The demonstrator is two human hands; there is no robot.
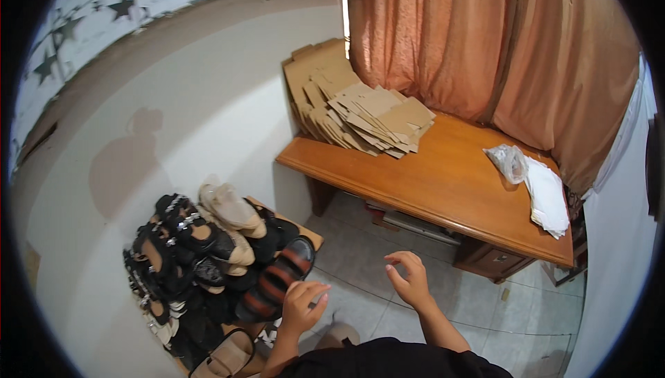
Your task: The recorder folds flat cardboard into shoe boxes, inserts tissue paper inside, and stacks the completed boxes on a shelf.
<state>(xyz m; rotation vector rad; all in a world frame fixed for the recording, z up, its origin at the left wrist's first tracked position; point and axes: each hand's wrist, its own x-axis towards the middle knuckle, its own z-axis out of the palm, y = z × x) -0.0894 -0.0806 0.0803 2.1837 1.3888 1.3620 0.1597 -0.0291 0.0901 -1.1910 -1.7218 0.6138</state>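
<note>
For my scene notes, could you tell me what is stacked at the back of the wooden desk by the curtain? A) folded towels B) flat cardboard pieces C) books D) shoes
B: a pile of flat cardboard pieces lies on the wooden desk beside the curtain.

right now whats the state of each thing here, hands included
left hand: empty, fingers curled, beside the shoe pile
right hand: empty, open, raised above the floor
shoe pile: heaped in a stack against the wall
striped sandal: at the pile's edge, nearest the left hand
flat cardboard pieces: unfolded, stacked loose on the desk
wooden desk: drawer shut
white folded cloth: lying on the desk's right end
clear plastic bag: crumpled beside the cloth
orange curtain: drawn closed
</note>
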